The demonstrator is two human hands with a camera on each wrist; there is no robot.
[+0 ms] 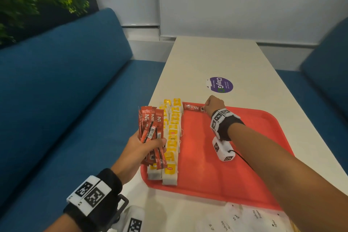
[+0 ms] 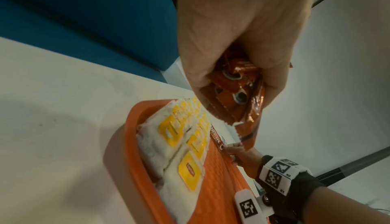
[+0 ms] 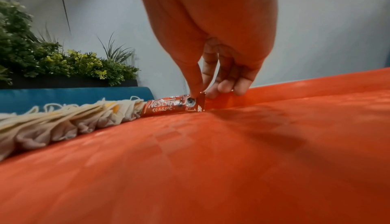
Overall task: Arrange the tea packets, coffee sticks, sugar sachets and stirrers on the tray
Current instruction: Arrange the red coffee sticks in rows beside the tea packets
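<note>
White table (image 1: 216, 58) between blue sofas (image 1: 66, 81) carries our red tray (image 1: 244, 156). We reach our right hand (image 1: 213, 104) to its far edge, fingertips pinching a single coffee stick (image 1: 193, 107) lying beside the tea packets (image 1: 172, 143); our left hand (image 1: 140, 153) grips a bundle of coffee sticks (image 1: 150, 132) over the tray's left side
</note>
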